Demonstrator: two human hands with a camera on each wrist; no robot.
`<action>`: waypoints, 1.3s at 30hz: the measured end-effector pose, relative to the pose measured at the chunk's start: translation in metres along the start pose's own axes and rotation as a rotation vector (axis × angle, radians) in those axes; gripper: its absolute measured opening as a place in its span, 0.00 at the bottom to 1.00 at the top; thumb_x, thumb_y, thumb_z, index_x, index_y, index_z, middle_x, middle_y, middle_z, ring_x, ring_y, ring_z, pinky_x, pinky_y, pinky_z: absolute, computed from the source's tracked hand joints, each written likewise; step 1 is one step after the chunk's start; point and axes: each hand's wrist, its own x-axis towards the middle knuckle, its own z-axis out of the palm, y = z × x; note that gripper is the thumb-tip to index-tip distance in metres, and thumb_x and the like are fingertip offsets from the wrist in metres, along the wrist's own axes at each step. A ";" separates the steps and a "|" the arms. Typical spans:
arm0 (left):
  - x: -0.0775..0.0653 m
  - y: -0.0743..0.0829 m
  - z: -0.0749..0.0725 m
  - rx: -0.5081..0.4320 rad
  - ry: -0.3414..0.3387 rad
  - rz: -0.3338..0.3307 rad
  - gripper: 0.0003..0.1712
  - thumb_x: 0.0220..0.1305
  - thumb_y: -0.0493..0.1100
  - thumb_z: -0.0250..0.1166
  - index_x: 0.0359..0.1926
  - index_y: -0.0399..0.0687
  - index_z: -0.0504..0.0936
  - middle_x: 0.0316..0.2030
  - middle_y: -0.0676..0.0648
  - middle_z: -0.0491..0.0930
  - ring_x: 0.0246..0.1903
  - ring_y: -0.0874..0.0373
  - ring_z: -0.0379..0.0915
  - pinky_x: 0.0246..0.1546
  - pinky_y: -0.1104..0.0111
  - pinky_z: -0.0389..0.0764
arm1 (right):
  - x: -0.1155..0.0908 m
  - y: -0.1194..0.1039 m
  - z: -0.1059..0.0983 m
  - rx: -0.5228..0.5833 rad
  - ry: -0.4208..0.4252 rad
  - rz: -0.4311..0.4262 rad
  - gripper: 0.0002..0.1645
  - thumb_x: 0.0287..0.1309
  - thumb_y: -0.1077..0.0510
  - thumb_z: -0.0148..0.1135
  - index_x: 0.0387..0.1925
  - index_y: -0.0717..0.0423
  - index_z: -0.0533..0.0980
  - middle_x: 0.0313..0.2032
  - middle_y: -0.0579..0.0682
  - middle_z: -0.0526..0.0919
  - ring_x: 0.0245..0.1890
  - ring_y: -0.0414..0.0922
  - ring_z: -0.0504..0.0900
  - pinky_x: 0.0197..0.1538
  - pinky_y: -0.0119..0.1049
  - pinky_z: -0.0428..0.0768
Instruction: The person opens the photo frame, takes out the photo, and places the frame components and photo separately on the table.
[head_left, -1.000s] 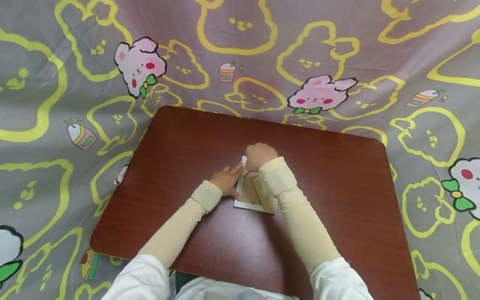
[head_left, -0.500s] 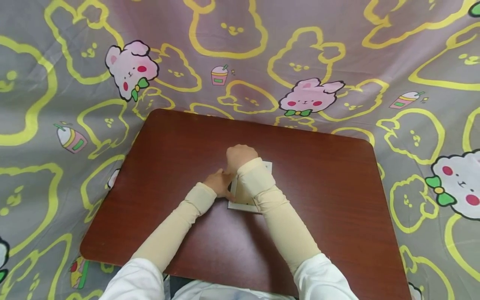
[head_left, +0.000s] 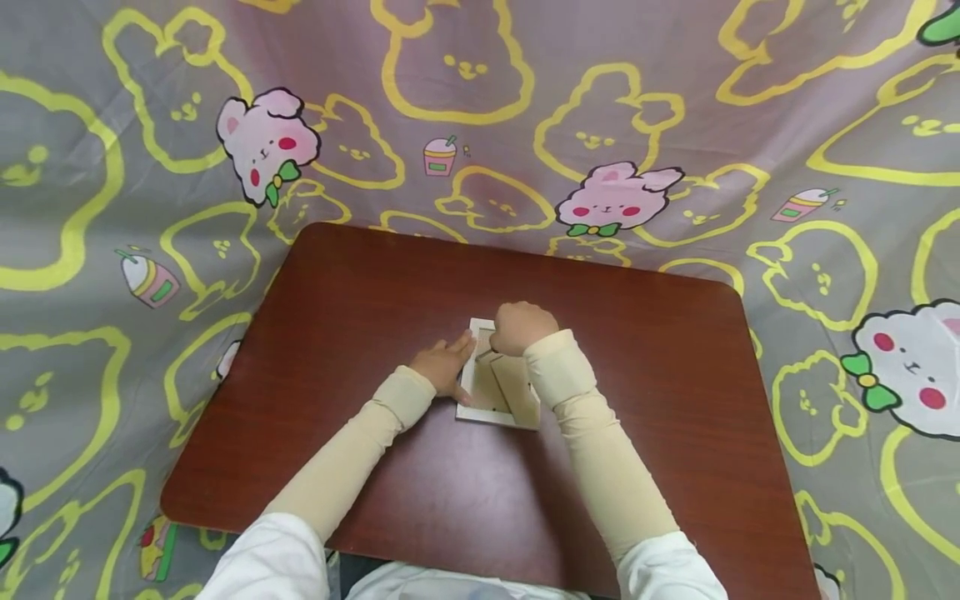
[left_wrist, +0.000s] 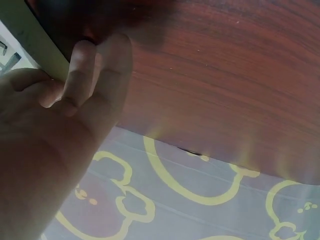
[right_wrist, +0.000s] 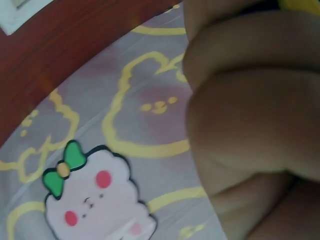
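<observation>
A white-bordered picture frame [head_left: 465, 389] lies with its tan backing board [head_left: 483, 385] up, a slanted stand flap [head_left: 517, 387] on the board. My left hand [head_left: 442, 367] presses along the frame's left border, fingers extended toward the far corner and thumb near the lower left. In the left wrist view its fingers [left_wrist: 110, 75] lie beside the frame edge [left_wrist: 42, 42]. Above the frame's far right part, my right hand [head_left: 525, 327] is a fist. The right wrist view shows its curled fingers [right_wrist: 250, 115] round a black-and-yellow object [right_wrist: 302, 5], mostly hidden, kind unclear.
The frame lies near the middle of a reddish-brown table [head_left: 360, 292] with rounded corners. A grey cloth [head_left: 495, 83] with yellow bear outlines and pink rabbits hangs behind the table and at its sides.
My right hand moves left to the frame's far left corner, then back right, uncovering that corner and the stand flap. My left hand stays at the left border. The head view shifts slightly.
</observation>
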 end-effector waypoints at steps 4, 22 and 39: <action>-0.001 0.000 -0.002 -0.010 -0.002 -0.006 0.70 0.43 0.65 0.78 0.81 0.48 0.50 0.80 0.48 0.42 0.71 0.38 0.55 0.62 0.47 0.69 | -0.008 0.019 -0.006 0.104 0.051 -0.001 0.10 0.57 0.52 0.66 0.32 0.53 0.87 0.35 0.49 0.87 0.36 0.50 0.84 0.40 0.50 0.80; -0.001 -0.002 -0.001 -0.012 -0.013 -0.009 0.71 0.45 0.66 0.78 0.81 0.50 0.48 0.80 0.49 0.41 0.71 0.41 0.55 0.58 0.48 0.73 | -0.012 0.051 0.020 0.663 0.500 -0.106 0.18 0.64 0.53 0.67 0.51 0.57 0.77 0.44 0.52 0.82 0.46 0.49 0.82 0.50 0.48 0.79; 0.000 0.000 0.001 -0.025 -0.019 -0.028 0.71 0.45 0.65 0.78 0.82 0.52 0.46 0.80 0.50 0.39 0.71 0.41 0.54 0.61 0.47 0.70 | 0.022 0.059 0.062 0.994 0.491 -0.087 0.20 0.72 0.58 0.59 0.58 0.64 0.74 0.45 0.64 0.81 0.42 0.56 0.82 0.37 0.56 0.85</action>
